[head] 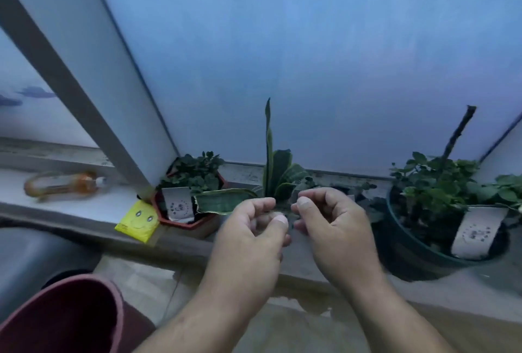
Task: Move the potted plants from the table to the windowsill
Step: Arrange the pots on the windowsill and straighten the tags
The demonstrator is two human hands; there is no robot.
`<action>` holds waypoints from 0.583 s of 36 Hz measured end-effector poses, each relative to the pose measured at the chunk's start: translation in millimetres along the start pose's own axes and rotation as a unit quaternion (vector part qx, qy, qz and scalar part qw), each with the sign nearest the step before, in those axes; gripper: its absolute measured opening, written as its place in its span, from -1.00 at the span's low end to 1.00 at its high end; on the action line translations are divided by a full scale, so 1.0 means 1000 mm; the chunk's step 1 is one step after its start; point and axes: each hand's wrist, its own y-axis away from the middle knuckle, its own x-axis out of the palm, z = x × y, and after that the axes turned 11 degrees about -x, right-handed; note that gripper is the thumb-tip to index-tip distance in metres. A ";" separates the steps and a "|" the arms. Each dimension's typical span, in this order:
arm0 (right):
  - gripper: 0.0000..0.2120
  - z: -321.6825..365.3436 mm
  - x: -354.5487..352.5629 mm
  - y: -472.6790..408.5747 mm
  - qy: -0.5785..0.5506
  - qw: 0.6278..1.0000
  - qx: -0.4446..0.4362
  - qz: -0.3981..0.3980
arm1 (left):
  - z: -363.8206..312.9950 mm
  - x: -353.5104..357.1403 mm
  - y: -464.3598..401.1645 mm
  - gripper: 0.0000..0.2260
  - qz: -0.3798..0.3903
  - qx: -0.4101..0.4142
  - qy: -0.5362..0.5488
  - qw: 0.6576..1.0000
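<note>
Both hands up front, L hand (254, 228) & R hand (327, 220), fingers curled, holding nothing clear; can't tell if they touch the snake plant (275, 171). It's on the windowsill (84, 203) w/ red pot (186, 220) & dark pot (418, 253), prob. just set for light.

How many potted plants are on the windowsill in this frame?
3: a red pot at left, a snake plant in the middle with its pot hidden behind the hands, and a dark pot at right. More may lie beyond the frame.
</note>
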 end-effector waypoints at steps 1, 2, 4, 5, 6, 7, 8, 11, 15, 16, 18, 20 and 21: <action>-0.90 -0.001 0.007 -0.001 -0.001 1.000 0.002 0.012 | -0.001 -0.007 0.001 -0.85 -0.008 0.004 -0.004 1.000; -0.90 -0.002 0.022 0.000 -0.004 0.999 0.006 0.032 | -0.001 -0.021 0.002 -0.85 -0.027 0.007 -0.007 1.000; -0.92 -0.004 0.041 0.001 -0.002 0.998 0.015 0.059 | 0.000 -0.040 0.003 -0.85 -0.056 0.007 -0.015 0.998; -0.93 -0.005 0.051 0.002 -0.002 0.997 0.020 0.072 | 0.002 -0.049 0.004 -0.85 -0.070 0.004 -0.013 0.997; -0.93 -0.006 0.061 0.004 -0.001 0.996 0.026 0.081 | 0.003 -0.059 0.006 -0.85 -0.082 0.003 -0.010 0.997; -0.93 -0.007 0.069 0.004 -0.003 0.996 0.030 0.086 | 0.004 -0.069 0.008 -0.85 -0.095 0.003 -0.011 0.995; -0.94 -0.008 0.077 0.004 -0.002 0.996 0.032 0.088 | 0.005 -0.078 0.010 -0.85 -0.109 0.001 -0.012 0.994; -0.92 -0.009 0.097 0.004 0.005 0.995 0.032 0.095 | 0.010 -0.108 0.014 -0.86 -0.156 -0.005 -0.003 0.988; -0.91 -0.009 0.103 0.008 0.029 0.992 0.015 0.125 | 0.015 -0.133 0.007 -0.85 -0.210 -0.013 0.036 0.977; -0.90 -0.011 0.103 0.010 0.039 0.990 0.009 0.132 | 0.014 -0.137 0.003 -0.83 -0.212 -0.013 0.037 0.976; -0.90 -0.015 0.098 0.012 0.060 0.988 0.006 0.144 | 0.010 -0.143 -0.007 -0.81 -0.212 -0.008 0.025 0.977; -0.93 -0.019 0.090 0.012 0.071 0.984 0.015 0.162 | 0.005 -0.147 -0.017 -0.79 -0.216 0.002 0.027 0.976; -0.95 -0.019 0.085 0.012 0.077 0.981 0.017 0.175 | 0.002 -0.149 -0.023 -0.78 -0.219 0.007 0.033 0.975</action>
